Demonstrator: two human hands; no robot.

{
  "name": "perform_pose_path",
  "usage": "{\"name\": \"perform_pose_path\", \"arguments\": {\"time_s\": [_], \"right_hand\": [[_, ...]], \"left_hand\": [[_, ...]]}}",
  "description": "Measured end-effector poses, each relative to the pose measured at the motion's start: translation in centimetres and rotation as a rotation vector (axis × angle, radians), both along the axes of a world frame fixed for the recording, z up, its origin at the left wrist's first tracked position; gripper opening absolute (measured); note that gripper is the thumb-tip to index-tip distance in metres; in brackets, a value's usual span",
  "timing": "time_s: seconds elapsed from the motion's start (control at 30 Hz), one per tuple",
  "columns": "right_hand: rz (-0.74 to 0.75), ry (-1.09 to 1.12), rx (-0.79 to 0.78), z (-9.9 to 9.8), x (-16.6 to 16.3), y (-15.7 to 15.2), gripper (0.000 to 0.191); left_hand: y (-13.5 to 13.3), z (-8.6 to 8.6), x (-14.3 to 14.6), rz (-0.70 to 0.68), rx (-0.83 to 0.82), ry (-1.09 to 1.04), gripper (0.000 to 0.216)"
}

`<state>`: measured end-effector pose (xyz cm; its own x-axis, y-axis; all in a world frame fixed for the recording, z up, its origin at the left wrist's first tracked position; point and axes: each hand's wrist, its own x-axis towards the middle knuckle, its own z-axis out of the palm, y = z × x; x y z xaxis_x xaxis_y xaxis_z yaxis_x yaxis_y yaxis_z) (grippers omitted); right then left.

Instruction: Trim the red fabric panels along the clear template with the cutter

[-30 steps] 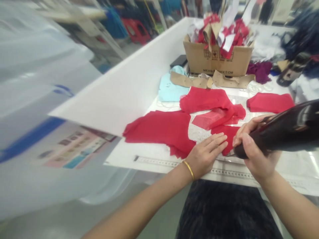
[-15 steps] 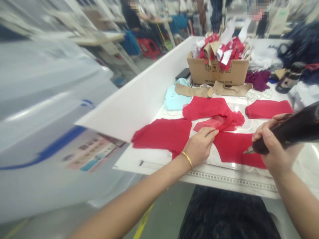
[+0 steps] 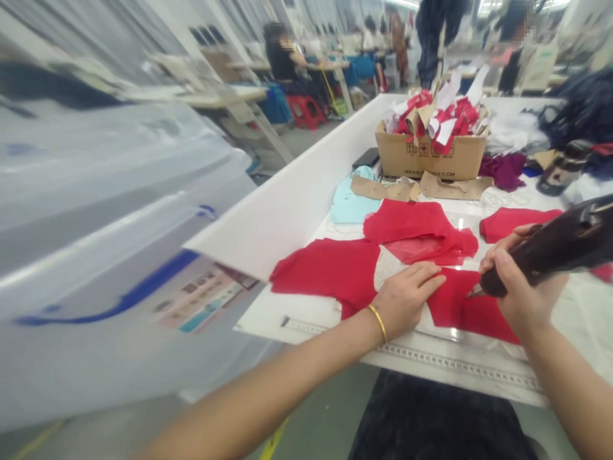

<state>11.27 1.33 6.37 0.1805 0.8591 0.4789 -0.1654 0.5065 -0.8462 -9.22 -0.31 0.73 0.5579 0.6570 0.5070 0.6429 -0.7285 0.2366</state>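
My left hand (image 3: pixel 407 298) lies flat with fingers stretched out, pressing on the left edge of a red fabric piece (image 3: pixel 467 306) on the white table (image 3: pixel 297 204). My right hand (image 3: pixel 520 281) is closed round a dark glossy tool (image 3: pixel 560 246) whose metal tip touches that red piece. A gold bangle sits on my left wrist. To the left lies a bigger red fabric piece (image 3: pixel 330 271); crumpled red fabric (image 3: pixel 419 230) lies just beyond my hands.
A cardboard box (image 3: pixel 431 156) full of red and white scraps stands at the back, brown paper patterns (image 3: pixel 421 187) before it. A light blue piece (image 3: pixel 349 204), another red piece (image 3: pixel 514 220), purple fabric (image 3: pixel 502 169). A ruler strip (image 3: pixel 431 358) runs along the near edge. People sit far behind.
My view has swung up and right. My left hand went back to the crumpled fabric and returned flat on the red piece; the tool's tip stays on it.
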Motion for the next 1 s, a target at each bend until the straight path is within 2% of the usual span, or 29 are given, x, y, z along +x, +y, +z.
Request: {"name": "perform_pose_path", "arguments": {"time_s": [0.1,0.27,0.33,0.4,0.5,0.63,0.73,0.8,0.9,1.0], "right_hand": [[0.008,0.013,0.022,0.1,-0.2,0.5,0.026],[-0.002,0.037,-0.021,0.0,-0.4,0.5,0.030],[0.004,0.042,-0.023,0.0,-0.4,0.4,0.030],[0.006,0.048,-0.022,0.0,-0.4,0.3,0.030],[0.005,0.049,-0.021,0.1,-0.4,0.4,0.031],[-0.001,0.039,-0.035,0.1,-0.3,0.7,0.033],[-0.014,0.036,-0.039,0.1,-0.4,0.9,0.035],[-0.021,0.033,-0.033,0.1,-0.5,1.0,0.035],[-0.017,0.028,-0.009,0.3,-0.6,1.2,0.034],[0.008,0.039,0.049,0.4,-0.8,1.6,0.031]], "left_hand": [[1.0,-0.8,-0.6,0.056,-0.079,-0.010,0.042],[6.6,-2.3,-2.2,0.135,-0.153,-0.033,0.037],[7.9,-2.4,-2.5,0.137,-0.164,-0.027,0.038],[8.2,-1.9,-2.6,0.132,-0.172,-0.020,0.039],[6.2,-0.6,-2.2,0.121,-0.170,-0.012,0.047],[0.8,0.8,-0.5,0.004,-0.170,-0.026,0.061],[-2.6,0.4,1.5,-0.104,-0.211,-0.028,0.060],[-3.8,-0.4,2.4,-0.125,-0.216,-0.006,0.057],[-3.9,-1.2,2.5,-0.023,-0.171,0.041,0.046],[-3.4,-1.1,1.5,0.121,-0.107,0.092,0.041]]}}
